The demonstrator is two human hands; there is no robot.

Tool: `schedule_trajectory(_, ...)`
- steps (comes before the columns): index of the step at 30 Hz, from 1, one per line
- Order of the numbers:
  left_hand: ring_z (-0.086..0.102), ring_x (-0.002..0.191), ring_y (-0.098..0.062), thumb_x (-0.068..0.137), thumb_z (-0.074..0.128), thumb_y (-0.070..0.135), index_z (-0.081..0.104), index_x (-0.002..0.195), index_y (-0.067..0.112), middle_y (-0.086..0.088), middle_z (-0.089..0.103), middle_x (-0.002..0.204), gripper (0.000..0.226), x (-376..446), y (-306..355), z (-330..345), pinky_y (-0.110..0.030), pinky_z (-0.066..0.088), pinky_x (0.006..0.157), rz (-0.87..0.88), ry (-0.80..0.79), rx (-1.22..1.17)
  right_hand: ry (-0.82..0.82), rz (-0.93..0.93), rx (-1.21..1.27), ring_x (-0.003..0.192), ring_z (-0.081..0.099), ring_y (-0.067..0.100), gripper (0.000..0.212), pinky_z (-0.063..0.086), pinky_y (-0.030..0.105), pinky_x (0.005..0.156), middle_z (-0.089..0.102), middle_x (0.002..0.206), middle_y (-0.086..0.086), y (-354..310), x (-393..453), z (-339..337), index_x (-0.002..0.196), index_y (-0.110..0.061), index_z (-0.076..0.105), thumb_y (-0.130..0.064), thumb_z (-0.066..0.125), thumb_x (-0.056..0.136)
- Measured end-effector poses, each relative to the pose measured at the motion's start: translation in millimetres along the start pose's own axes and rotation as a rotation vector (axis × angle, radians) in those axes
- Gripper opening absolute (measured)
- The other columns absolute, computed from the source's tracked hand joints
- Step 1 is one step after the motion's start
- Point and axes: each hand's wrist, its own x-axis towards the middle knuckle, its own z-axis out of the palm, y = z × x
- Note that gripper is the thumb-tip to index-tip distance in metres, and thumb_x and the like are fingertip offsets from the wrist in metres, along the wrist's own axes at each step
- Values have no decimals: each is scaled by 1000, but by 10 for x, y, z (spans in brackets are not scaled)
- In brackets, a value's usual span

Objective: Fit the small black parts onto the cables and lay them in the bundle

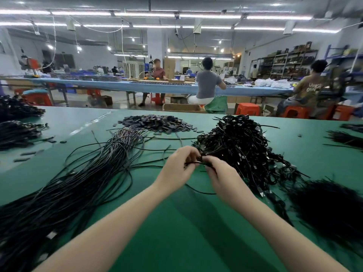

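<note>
Green table, factory floor behind. Left hand and right hand meet just left of bundle, fingers curled, pinching cable; likely pushing part on. Parts pile beyond hands, loose cables far left of bundle.

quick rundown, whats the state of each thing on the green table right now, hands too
left hand: grip pinches a cable
right hand: grip pinches the same cable, close to the left hand
cable: held between both hands above the table
loose cables: spread out lengthwise on the left
small black parts: heaped at the far side
bundle: tangled pile on the right
</note>
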Motion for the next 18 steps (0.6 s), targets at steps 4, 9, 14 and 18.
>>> schedule_trajectory(4,54,83,-5,83,70,8,58,83,32,15,59,84,27,-228,-256,103,-21,44,78,-252,179,65,168,91,-37,81,58,15,22,44,30,69,64,88,-3,239,-80,-173,102,-19,67,-31,49,98)
schedule_trajectory(9,58,84,2,83,71,10,73,83,32,20,65,84,22,-383,-392,191,-17,46,75,-359,184,79,79,169,-701,108,52,25,56,42,39,88,52,123,4,200,-97,93,144,-23,35,-15,46,90)
schedule_trajectory(14,64,74,4,70,83,10,70,84,42,15,71,75,36,-351,-301,246,-11,48,71,-306,83,-147,149,-158,-685,54,58,21,22,42,27,51,58,65,-2,91,-213,434,80,-18,67,-15,82,63)
schedule_trajectory(18,71,76,-11,67,85,24,63,105,26,2,75,82,45,-321,-247,165,-20,53,62,-535,-117,-596,138,79,-452,69,62,25,21,40,32,54,63,91,-4,238,-228,419,102,-24,56,-37,40,100)
